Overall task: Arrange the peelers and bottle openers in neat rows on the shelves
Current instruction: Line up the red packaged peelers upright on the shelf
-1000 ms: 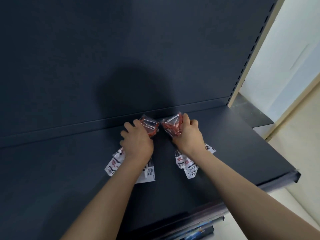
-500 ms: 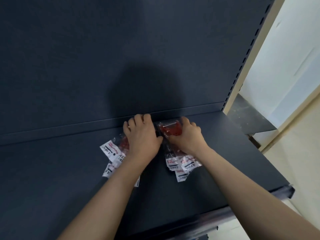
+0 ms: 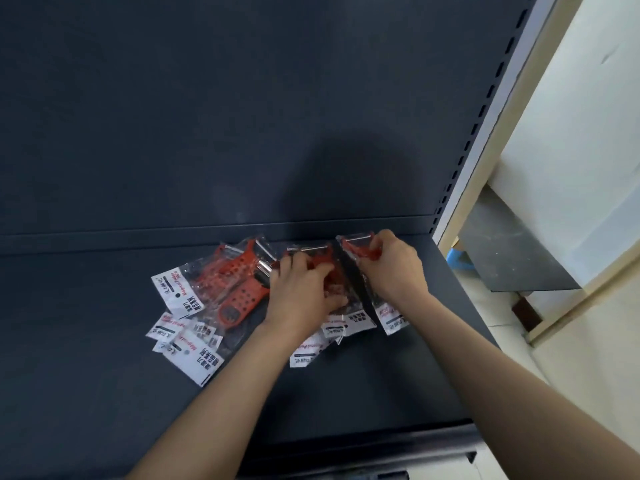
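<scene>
Several red peelers in clear bags with white labels lie on a dark shelf (image 3: 104,341) near its back wall. A loose fan of them (image 3: 228,289) sprawls to the left, uncovered. My left hand (image 3: 301,292) presses down on a middle pile of packets (image 3: 322,344), fingers closed over a red peeler head. My right hand (image 3: 394,268) grips the red head of the rightmost packet (image 3: 391,317), which stands slightly apart from the middle pile. The hands hide most of both right-hand piles.
The shelf's dark back panel (image 3: 207,116) rises straight behind the packets. A slotted upright (image 3: 485,109) marks the right end of the shelf. Beyond it are a pale wall and a lower dark shelf (image 3: 502,258). The shelf's front lip (image 3: 346,452) runs below my forearms.
My left hand has shifted right off the left pile, leaving those peelers fanned out and exposed. My right hand has moved right with one packet, splitting it from the middle pile.
</scene>
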`<action>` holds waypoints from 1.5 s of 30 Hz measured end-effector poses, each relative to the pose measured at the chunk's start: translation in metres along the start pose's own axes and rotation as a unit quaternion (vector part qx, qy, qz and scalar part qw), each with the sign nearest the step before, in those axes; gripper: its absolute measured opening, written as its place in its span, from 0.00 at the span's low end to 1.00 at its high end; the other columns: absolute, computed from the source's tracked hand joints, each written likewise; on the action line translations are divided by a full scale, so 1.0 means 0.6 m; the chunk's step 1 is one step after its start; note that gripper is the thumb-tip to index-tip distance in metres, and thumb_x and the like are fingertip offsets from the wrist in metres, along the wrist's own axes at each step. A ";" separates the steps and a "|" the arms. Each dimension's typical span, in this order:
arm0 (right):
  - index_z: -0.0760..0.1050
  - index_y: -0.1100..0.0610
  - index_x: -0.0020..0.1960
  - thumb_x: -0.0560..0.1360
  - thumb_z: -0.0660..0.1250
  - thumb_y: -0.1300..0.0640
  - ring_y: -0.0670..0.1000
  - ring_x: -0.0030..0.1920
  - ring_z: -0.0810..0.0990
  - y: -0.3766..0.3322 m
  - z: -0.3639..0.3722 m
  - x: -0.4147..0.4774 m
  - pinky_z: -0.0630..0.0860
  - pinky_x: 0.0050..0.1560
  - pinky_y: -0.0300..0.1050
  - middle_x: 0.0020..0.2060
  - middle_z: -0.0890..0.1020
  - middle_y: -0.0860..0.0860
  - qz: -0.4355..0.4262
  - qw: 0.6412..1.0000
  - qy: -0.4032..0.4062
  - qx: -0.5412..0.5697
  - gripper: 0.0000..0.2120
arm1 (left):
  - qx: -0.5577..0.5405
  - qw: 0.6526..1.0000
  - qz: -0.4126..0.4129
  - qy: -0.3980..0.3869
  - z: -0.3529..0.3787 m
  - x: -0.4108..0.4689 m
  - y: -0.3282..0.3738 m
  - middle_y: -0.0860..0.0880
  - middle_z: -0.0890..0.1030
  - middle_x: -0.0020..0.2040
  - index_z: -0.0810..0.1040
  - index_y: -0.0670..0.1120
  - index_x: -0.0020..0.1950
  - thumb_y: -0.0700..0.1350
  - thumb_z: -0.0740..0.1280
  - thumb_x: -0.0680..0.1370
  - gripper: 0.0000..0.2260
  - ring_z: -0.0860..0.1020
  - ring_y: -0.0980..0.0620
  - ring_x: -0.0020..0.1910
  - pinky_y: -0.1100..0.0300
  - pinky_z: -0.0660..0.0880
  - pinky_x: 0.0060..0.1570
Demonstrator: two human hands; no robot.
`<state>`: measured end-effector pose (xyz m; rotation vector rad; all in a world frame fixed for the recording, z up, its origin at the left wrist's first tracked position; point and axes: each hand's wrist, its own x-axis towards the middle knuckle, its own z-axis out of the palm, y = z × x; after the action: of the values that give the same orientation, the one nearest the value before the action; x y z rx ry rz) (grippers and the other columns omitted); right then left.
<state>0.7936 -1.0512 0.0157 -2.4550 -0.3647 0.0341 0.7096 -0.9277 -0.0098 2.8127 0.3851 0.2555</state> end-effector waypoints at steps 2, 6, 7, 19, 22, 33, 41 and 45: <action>0.70 0.54 0.47 0.73 0.67 0.54 0.55 0.44 0.73 0.019 -0.002 0.006 0.68 0.41 0.45 0.47 0.78 0.55 0.006 1.000 0.005 -0.012 0.07 | 0.027 1.000 0.000 0.011 0.003 0.002 0.008 0.47 0.69 0.63 0.71 0.54 0.67 0.56 0.66 0.75 0.21 0.64 0.46 0.62 0.53 0.61 0.61; 0.74 0.55 0.50 0.74 0.67 0.54 0.58 0.49 0.74 0.051 -0.005 0.015 0.69 0.44 0.46 0.49 0.77 0.56 0.013 1.000 0.016 -0.024 0.07 | 0.038 0.998 -0.010 0.041 0.006 0.006 0.019 0.48 0.72 0.61 0.75 0.52 0.64 0.50 0.63 0.77 0.15 0.67 0.46 0.59 0.54 0.62 0.59; 0.75 0.56 0.50 0.74 0.67 0.54 0.59 0.50 0.75 0.057 -0.006 0.018 0.69 0.45 0.46 0.49 0.77 0.57 0.018 0.999 0.016 -0.025 0.07 | 0.033 0.998 -0.011 0.051 0.007 0.007 0.021 0.48 0.72 0.61 0.76 0.52 0.63 0.50 0.63 0.77 0.14 0.67 0.46 0.59 0.54 0.63 0.58; 0.79 0.55 0.58 0.76 0.61 0.60 0.59 0.59 0.71 0.102 -0.034 0.023 0.70 0.61 0.52 0.56 0.74 0.57 -0.017 0.996 -0.036 -0.075 0.13 | 0.013 0.995 0.069 0.065 0.038 0.043 0.096 0.48 0.75 0.60 0.78 0.51 0.61 0.49 0.63 0.78 0.13 0.68 0.47 0.61 0.52 0.60 0.60; 0.77 0.53 0.60 0.77 0.61 0.55 0.57 0.62 0.69 0.113 -0.034 0.029 0.67 0.63 0.50 0.56 0.76 0.54 -0.030 0.993 -0.049 -0.103 0.13 | 0.057 0.996 0.064 0.035 0.053 0.050 0.097 0.48 0.75 0.59 0.78 0.51 0.60 0.49 0.61 0.78 0.12 0.70 0.47 0.59 0.52 0.61 0.59; 0.77 0.53 0.57 0.76 0.62 0.43 0.56 0.55 0.68 0.099 -0.002 0.039 0.68 0.55 0.49 0.54 0.75 0.53 -0.058 0.986 -0.021 -0.154 0.17 | 0.064 0.997 0.052 0.012 0.054 0.066 0.067 0.49 0.75 0.59 0.77 0.50 0.60 0.44 0.61 0.79 0.11 0.75 0.48 0.56 0.55 0.57 0.65; 0.73 0.51 0.63 0.77 0.60 0.42 0.58 0.60 0.65 0.087 -0.006 0.031 0.63 0.61 0.53 0.59 0.73 0.55 -0.039 0.984 0.013 -0.171 0.20 | -0.010 0.999 0.053 0.001 0.031 0.056 0.056 0.50 0.71 0.65 0.68 0.50 0.69 0.54 0.60 0.78 0.20 0.70 0.49 0.64 0.53 0.54 0.68; 0.73 0.53 0.64 0.77 0.61 0.48 0.57 0.62 0.66 0.054 -0.009 0.024 0.62 0.61 0.52 0.61 0.74 0.53 -0.096 0.983 0.038 -0.150 0.17 | -0.014 0.998 0.027 0.056 0.008 0.038 0.033 0.49 0.74 0.61 0.72 0.48 0.65 0.50 0.59 0.80 0.15 0.72 0.46 0.60 0.54 0.60 0.61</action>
<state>0.8164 -1.0749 0.0014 -2.6940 -0.6087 -0.2102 0.7368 -0.9407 -0.0051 2.7918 0.3284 0.4279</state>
